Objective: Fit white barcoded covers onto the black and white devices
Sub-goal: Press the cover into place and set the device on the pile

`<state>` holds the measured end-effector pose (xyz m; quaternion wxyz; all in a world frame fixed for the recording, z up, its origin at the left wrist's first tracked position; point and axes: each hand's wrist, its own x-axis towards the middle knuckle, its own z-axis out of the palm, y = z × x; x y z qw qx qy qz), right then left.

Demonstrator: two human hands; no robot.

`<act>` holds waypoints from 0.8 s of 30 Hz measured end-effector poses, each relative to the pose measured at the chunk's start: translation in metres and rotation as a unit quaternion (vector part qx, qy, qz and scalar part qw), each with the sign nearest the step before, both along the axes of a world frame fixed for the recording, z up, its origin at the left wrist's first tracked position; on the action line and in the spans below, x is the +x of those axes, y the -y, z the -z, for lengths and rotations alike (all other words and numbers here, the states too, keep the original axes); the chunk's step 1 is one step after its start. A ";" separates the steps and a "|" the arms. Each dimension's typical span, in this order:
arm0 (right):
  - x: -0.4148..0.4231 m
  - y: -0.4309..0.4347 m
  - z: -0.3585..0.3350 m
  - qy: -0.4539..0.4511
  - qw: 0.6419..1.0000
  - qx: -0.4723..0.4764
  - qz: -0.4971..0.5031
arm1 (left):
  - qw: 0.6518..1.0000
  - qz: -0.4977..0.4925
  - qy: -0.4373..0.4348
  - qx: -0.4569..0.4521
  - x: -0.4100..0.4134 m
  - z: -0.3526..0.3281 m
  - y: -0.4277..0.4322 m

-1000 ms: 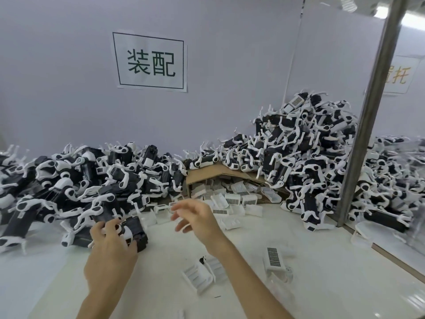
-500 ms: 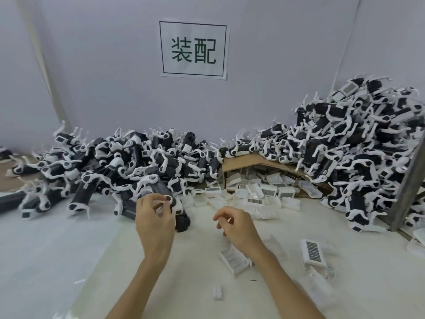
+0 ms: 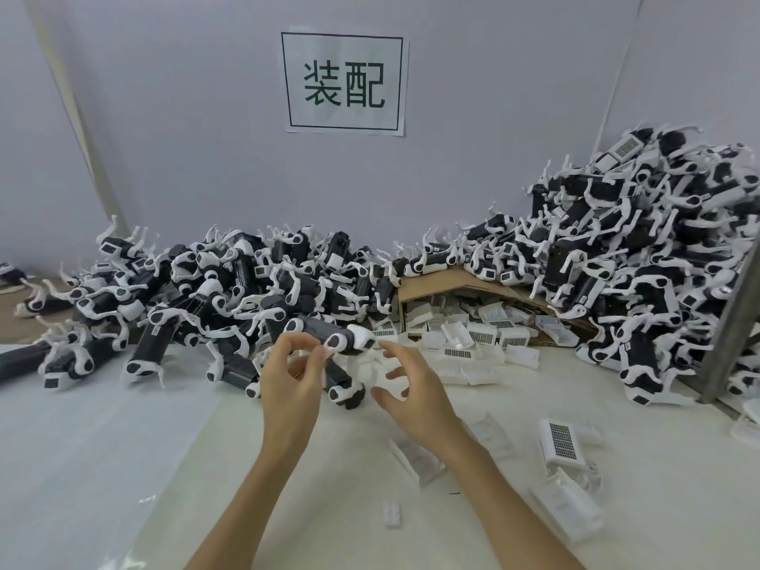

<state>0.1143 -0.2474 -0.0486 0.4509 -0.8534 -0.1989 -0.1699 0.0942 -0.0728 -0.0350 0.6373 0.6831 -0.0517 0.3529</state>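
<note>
My left hand [image 3: 294, 378] pinches one black and white device [image 3: 329, 337] by its white end and lifts it just above the front of the left pile. My right hand [image 3: 407, 388] hovers beside it with fingers spread and nothing in it. White barcoded covers [image 3: 479, 337] spill out of a cardboard box [image 3: 444, 281] just behind my hands. One cover [image 3: 561, 440] lies barcode-up on the table at the right, with others lying near it.
Big heaps of devices fill the back left [image 3: 205, 298] and back right [image 3: 641, 257] of the white table [image 3: 123, 466]. A metal post [image 3: 732, 322] stands at the right edge. A paper sign [image 3: 344, 82] hangs on the wall.
The view has swung left. My left hand has raised a device out of the pile, and my right hand has opened and come up toward it.
</note>
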 end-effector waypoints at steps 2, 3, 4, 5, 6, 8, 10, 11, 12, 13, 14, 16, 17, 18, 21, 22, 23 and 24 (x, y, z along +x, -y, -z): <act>0.000 -0.001 0.000 -0.005 1.000 -0.007 -0.008 | 0.999 0.004 0.012 0.034 -0.001 0.001 0.001; -0.001 -0.002 -0.001 -0.008 1.000 -0.007 -0.010 | 0.998 0.008 0.013 0.057 -0.001 0.001 0.002; -0.002 -0.004 -0.001 -0.009 1.000 -0.001 -0.014 | 0.997 0.013 0.008 0.076 -0.001 0.002 0.003; -0.004 -0.005 -0.002 -0.008 1.000 0.010 -0.020 | 0.996 0.021 0.000 0.086 -0.001 0.003 0.004; -0.005 -0.007 -0.002 -0.009 0.999 0.020 -0.026 | 0.996 0.033 -0.007 0.088 -0.001 0.003 0.006; -0.006 -0.008 -0.001 -0.009 0.999 0.028 -0.031 | 0.994 0.044 -0.013 0.094 -0.002 0.004 0.007; -0.006 -0.009 0.000 0.000 0.999 0.024 -0.029 | 0.992 0.047 -0.011 0.119 -0.003 0.005 0.008; -0.005 -0.009 0.001 0.005 0.999 0.023 -0.028 | 0.990 0.048 -0.011 0.134 -0.003 0.005 0.008; -0.005 -0.009 0.002 0.012 0.999 0.025 -0.028 | 0.987 0.046 -0.013 0.152 -0.003 0.005 0.008; -0.004 -0.010 0.003 0.020 0.999 0.029 -0.028 | 0.984 0.041 -0.012 0.171 -0.002 0.006 0.008; -0.004 -0.011 0.004 0.028 0.999 0.031 -0.028 | 0.982 0.032 -0.006 0.186 0.000 0.006 0.007; -0.003 -0.012 0.005 0.039 0.998 0.034 -0.031 | 0.981 0.007 0.011 0.193 0.002 0.008 0.006; -0.003 -0.013 0.006 0.042 0.998 0.037 -0.032 | 0.983 -0.010 0.015 0.184 0.003 0.009 0.005; -0.003 -0.014 0.006 0.044 0.998 0.041 -0.032 | 0.984 -0.027 0.015 0.173 0.003 0.009 0.004; -0.004 -0.016 0.005 0.044 0.997 0.061 -0.032 | 0.986 -0.072 0.006 0.147 0.003 0.011 0.004; -0.004 -0.016 0.004 0.037 0.996 0.067 -0.034 | 0.987 -0.084 0.004 0.138 0.004 0.012 0.005; -0.005 -0.016 0.003 0.025 0.997 0.067 -0.038 | 0.987 -0.099 0.003 0.130 0.004 0.012 0.005; -0.005 -0.016 0.002 0.010 0.997 0.058 -0.041 | 0.986 -0.116 0.003 0.119 0.003 0.012 0.005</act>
